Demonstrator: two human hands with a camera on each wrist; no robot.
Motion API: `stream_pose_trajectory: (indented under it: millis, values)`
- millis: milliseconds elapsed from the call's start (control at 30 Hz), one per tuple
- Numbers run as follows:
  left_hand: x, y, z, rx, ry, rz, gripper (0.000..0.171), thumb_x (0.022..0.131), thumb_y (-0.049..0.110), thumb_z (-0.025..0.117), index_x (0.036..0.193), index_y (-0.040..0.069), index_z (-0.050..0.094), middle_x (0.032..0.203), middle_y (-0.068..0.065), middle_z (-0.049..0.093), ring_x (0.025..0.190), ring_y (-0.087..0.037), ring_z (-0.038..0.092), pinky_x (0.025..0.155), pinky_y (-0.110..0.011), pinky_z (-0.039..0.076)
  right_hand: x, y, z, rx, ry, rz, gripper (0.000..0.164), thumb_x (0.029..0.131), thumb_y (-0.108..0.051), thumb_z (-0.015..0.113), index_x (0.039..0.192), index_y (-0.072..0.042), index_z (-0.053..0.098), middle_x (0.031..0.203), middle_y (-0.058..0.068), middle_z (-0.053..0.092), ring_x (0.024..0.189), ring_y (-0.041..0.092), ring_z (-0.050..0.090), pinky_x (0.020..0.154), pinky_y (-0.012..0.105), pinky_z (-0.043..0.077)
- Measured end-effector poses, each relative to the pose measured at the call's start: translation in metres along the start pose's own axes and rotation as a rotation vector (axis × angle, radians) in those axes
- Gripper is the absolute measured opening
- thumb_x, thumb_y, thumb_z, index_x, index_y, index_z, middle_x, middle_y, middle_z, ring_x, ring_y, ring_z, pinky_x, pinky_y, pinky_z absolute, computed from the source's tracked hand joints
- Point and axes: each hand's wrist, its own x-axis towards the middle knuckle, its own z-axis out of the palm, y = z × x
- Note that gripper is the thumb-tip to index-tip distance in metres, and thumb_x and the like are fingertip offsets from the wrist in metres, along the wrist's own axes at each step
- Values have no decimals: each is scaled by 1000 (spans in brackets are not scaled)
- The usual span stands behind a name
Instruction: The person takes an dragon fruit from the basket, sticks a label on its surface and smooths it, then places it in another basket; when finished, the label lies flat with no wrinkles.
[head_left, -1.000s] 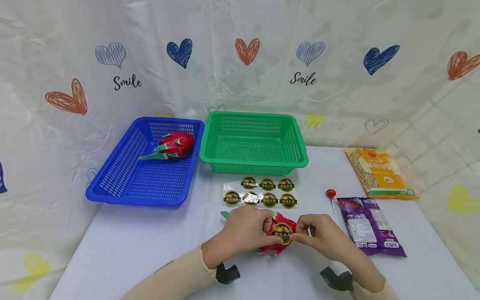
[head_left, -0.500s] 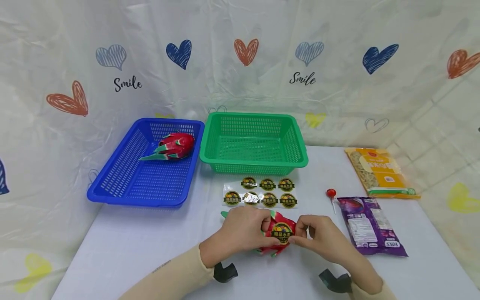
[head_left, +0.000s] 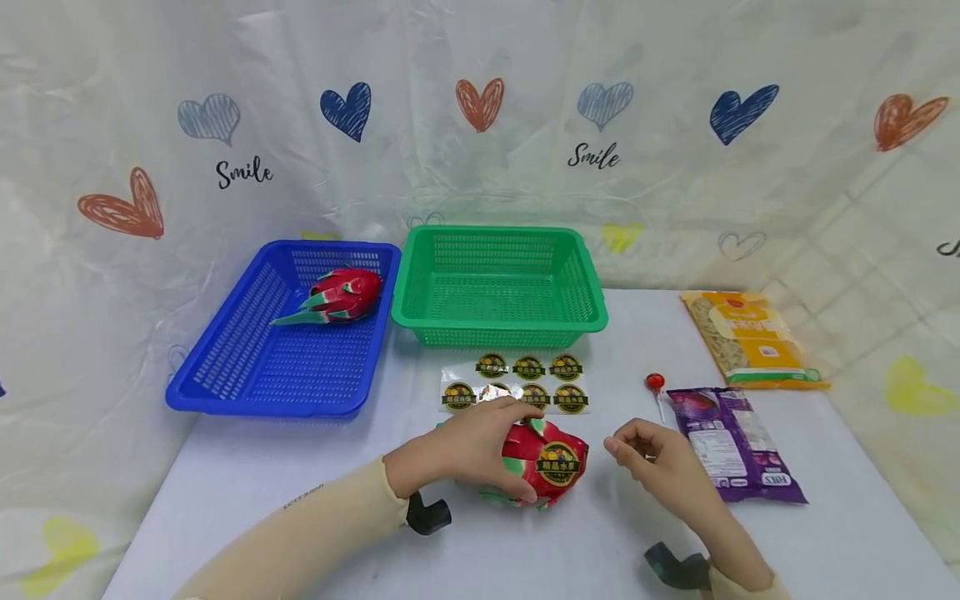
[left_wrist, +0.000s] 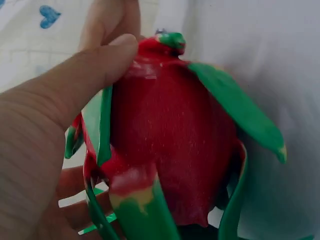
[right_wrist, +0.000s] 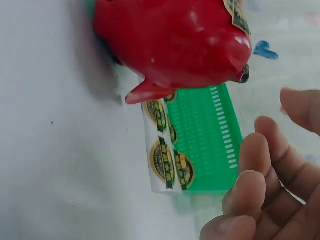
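My left hand [head_left: 480,446] holds a red dragon fruit [head_left: 528,450] with green-tipped scales against the white table, thumb on the near side and fingers over the far side. In the left wrist view, the thumb lies along the fruit [left_wrist: 165,130]. A round black-and-gold sticker [head_left: 558,464] sits on the fruit's right end. Just right of it, apart from the fruit, is my right hand [head_left: 663,467], fingers loosely bent and holding nothing. The right wrist view shows a gap between its thumb and fingers. Behind the fruit lies a clear sheet [head_left: 459,373] of several matching stickers, partly covered by the left hand.
A blue basket [head_left: 262,408] at the back left contains another dragon fruit [head_left: 348,293]. Beside it stands a green basket [head_left: 498,333]. On the right lie a red lollipop [head_left: 655,382], a purple packet [head_left: 738,450] and a yellow packet [head_left: 750,337].
My right hand has let go of the sticker's edge and moved right, away from the fruit. The left thumb has come off the sticker, and that hand has shifted slightly left, its grip wider.
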Motion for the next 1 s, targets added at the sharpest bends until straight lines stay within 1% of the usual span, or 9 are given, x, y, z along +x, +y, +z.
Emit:
stream_pose_trajectory:
  millis: [133,267,367,500,600,700,733,867,1000]
  values:
    - [6,-4,-4,-2,-58,27,97,72,62,89,152,24,50,149,7,57,136,-15,55,107,-35,53,10,2,-2,94,20,37,32,102,-35,68,108,-4,66,86,11,64,65,14,56,57,28,51]
    - [15,-8,-10,-31,-131,69,93,72,56,91,150,23,51,139,8,62,122,-7,59,90,-21,56,25,1,0,169,20,61,35,104,-35,64,116,-2,64,93,14,67,73,18,60,68,30,55]
    - [21,-10,-13,-85,-206,89,92,72,51,92,149,22,51,132,10,64,112,-1,59,81,-15,55,41,-3,4,240,25,89,39,105,-37,63,121,-1,62,95,9,68,78,18,62,74,30,57]
    - [28,-12,-15,-120,-257,112,90,72,48,93,147,22,52,128,11,65,107,2,59,80,-14,55,67,-8,8,411,24,99,48,106,-37,60,131,4,57,96,-2,69,83,12,64,79,27,60]
    - [29,-13,-15,-102,-245,131,87,71,48,94,144,22,55,124,11,66,105,2,59,80,-14,54,87,-13,13,569,-20,103,54,108,-36,56,140,7,51,100,-6,71,87,8,65,82,23,59]
    - [26,-13,-14,-64,-214,129,87,70,50,94,143,22,56,121,12,66,102,2,59,79,-14,54,103,-17,17,681,-62,115,59,109,-36,55,147,7,45,107,-6,73,92,7,68,87,21,58]
    - [25,-14,-13,-47,-201,124,87,69,51,93,142,23,57,120,13,67,102,2,59,82,-15,53,107,-18,18,709,-70,117,59,108,-36,55,148,6,44,109,-6,74,94,7,68,89,21,58]
    - [18,-15,-17,-33,-160,95,87,68,52,94,142,23,58,119,13,67,101,2,59,81,-15,53,119,-23,23,816,-79,114,54,108,-36,57,145,1,46,111,-8,74,102,8,70,94,22,58]
    - [10,-15,-31,-67,-120,76,87,68,50,95,142,22,57,120,12,68,102,1,61,77,-13,55,126,-29,31,891,-63,119,47,107,-38,57,139,-5,48,110,-12,74,104,6,68,97,23,57]
